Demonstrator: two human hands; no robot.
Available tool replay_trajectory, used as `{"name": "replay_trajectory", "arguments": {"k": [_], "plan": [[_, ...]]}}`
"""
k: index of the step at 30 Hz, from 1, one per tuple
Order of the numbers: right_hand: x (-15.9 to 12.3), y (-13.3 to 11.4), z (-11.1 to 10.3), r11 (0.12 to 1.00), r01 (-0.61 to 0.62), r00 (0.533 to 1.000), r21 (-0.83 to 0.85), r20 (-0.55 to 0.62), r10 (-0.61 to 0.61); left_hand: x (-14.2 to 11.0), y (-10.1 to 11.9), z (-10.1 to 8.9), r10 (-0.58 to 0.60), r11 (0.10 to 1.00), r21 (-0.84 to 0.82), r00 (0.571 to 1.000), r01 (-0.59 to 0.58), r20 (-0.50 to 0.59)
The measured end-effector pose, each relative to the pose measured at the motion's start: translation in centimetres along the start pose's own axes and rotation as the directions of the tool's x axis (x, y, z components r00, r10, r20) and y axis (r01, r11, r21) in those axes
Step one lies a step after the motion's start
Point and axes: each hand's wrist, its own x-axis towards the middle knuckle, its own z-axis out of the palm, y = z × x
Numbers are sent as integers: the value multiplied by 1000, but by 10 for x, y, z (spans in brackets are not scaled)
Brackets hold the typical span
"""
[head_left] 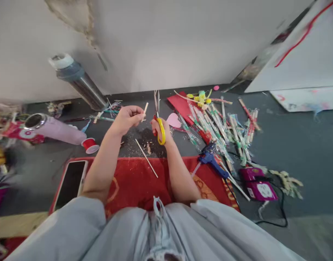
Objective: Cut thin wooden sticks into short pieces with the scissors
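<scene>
Between the thumb and fingers of my left hand (127,119) is a short pale wooden stick (145,111), tilted upward. My right hand (161,130) grips scissors (161,131) by their yellow and red handles. The blades point away from me, slightly parted, to the right of the stick and apart from it. A longer white stick (146,158) lies below my hands, across the edge of a red cloth (139,185). Small wooden shavings (148,148) are scattered on the dark surface close by. A pink paper heart (173,120) lies just right of my right hand.
Many wrapped sticks (210,123) lie in a pile at right, near a blue glue gun (211,161) and a purple box (257,183) with a black cord. At left are a pink bottle (56,128), a steel bottle (82,81), a red-and-white cup (90,145) and a phone (71,183).
</scene>
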Motion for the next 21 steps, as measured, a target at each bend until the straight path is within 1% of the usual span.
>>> {"name": "replay_trajectory", "arguments": {"k": [2, 4, 5, 7, 9, 12, 15, 18, 21], "plan": [[-1, -2, 1, 1000, -24, 1000, -1, -1, 24, -1, 0, 2, -40, 999, 24, 999, 40, -2], [-1, -5, 1, 999, -37, 999, -4, -7, 37, -2, -1, 5, -132, 990, 48, 991, 131, 8], [-1, -6, 1, 999, -42, 999, -1, -8, 42, -2, -3, 6, -195, 979, 58, 981, 194, 17], [-1, -8, 1, 999, -38, 999, -18, -22, 38, -1, -6, 8, -319, 947, 63, 946, 316, 54], [0, -11, 0, 999, -38, 999, -38, -36, 36, -1, -10, 11, -390, 921, 65, 916, 385, 99], [1, -13, -1, 997, -55, 998, -48, -44, 53, 0, -13, 13, -411, 911, 85, 900, 403, 143], [1, -16, 0, 993, -92, 994, -71, -73, 86, 0, -15, 14, -420, 904, 149, 896, 400, 145], [1, -18, 1, 985, -139, 985, -103, -114, 127, -1, -17, 14, -395, 892, 277, 914, 356, 96], [1, -19, 2, 985, -145, 982, -97, -137, 131, -3, -19, 13, -333, 866, 412, 941, 283, 54]]}}
